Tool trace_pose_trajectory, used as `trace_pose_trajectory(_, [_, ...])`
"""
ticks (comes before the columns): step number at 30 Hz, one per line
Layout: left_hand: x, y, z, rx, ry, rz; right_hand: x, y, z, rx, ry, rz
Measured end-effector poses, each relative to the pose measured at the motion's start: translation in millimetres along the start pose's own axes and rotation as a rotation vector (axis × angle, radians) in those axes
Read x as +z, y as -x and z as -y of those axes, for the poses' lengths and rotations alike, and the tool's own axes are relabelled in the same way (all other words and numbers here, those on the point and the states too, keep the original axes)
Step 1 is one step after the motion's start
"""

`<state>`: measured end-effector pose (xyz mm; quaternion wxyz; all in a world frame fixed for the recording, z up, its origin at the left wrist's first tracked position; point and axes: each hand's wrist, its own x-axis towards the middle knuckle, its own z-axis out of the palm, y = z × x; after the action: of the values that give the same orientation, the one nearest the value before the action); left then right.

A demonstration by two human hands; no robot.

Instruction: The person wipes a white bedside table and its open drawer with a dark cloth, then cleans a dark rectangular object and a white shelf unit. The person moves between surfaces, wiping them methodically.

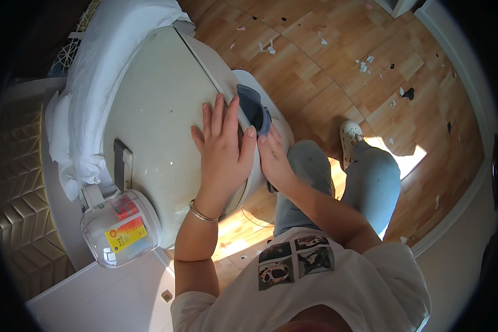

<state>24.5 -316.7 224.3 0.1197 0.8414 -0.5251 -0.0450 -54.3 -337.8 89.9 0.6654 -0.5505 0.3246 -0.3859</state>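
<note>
My left grip (225, 149) is released, fingers spread and pointing toward the far side, laid over the pale counter (163, 116) close to its right edge. My right grip (276, 157) grasps the dark blue-grey cloth (251, 105) at its near end, thumb uppermost; how the fingers behind it lie, I cannot tell. The cloth is at that right edge of the counter, beside my left index finger, its upper end reaching away from me and its folds gaping a little. My two thumbs come near each other at its lower end; whether my left thumb touches it, I cannot make out.

To the left of my left grip, a broad stretch of counter top gives sideways room as far as the dark-and-pale long object (123, 164) near the left edge. White bedding (88, 94) borders that far-left edge, and a transparent container (122, 232) with yellow and red inside it sits at the near-left corner, well apart from my left wrist and its bracelet (203, 212).

On my right, the room runs out over my jeans-clad legs (372, 180) to the wood-patterned floor (315, 72), dotted with scraps, and the pale wall curving along the far right.
</note>
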Motion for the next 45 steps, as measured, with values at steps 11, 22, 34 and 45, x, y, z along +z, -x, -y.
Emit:
trace_pose_trajectory(11, [-4, -2, 1, 0.086, 0.21, -0.386, 25, -127, 66, -0.23, 0.235, 0.543])
trace_pose_trajectory(22, [-6, 26, -19, 0.331, -0.14, -0.037, -36, 24, 18, 0.038, -0.343, 0.251])
trace_pose_trajectory(34, [62, 75, -63, 0.144, -0.185, 0.006, -101, -41, 59, 0.164, 0.476, 0.876])
trace_pose_trajectory(45, [184, 43, -54, -0.114, 0.033, 0.208, -116, -93, -90, 0.009, 0.55, 1.196])
